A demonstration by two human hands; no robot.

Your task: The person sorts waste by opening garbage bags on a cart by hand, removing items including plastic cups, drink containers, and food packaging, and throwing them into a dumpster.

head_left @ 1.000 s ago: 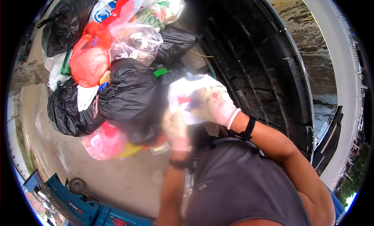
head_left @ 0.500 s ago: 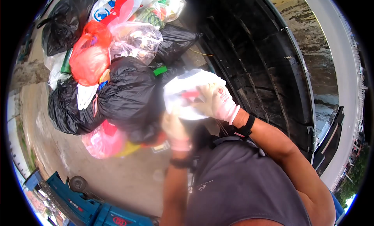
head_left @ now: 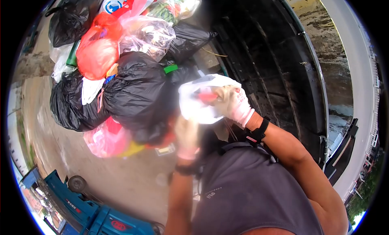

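Note:
A white plastic bag (head_left: 192, 107), with a blurred red patch (head_left: 207, 97) on or in it, is held up in front of my chest. Wearing a pale glove with a pink cuff, my right hand (head_left: 235, 105) is closed on the bag's right side. My left hand (head_left: 187, 135), gloved the same way, is close to the lower left edge of the bag; motion smears its fingers, so whether it touches cannot be made out. Just left of both hands lies a large black garbage bag (head_left: 135, 89), tied with a pinkish strip.
Several filled bags are piled at upper left, among them a red bag (head_left: 97, 58), a clear bag (head_left: 148, 36) and a pink bag (head_left: 103, 141). A black ribbed panel (head_left: 263, 52) rises on the right. At lower left stands a blue vehicle (head_left: 109, 218).
The white bag and my right hand have shifted slightly right in view. My left hand has moved a little up and right, apart from the bag's middle. The pile sits slightly higher in view.

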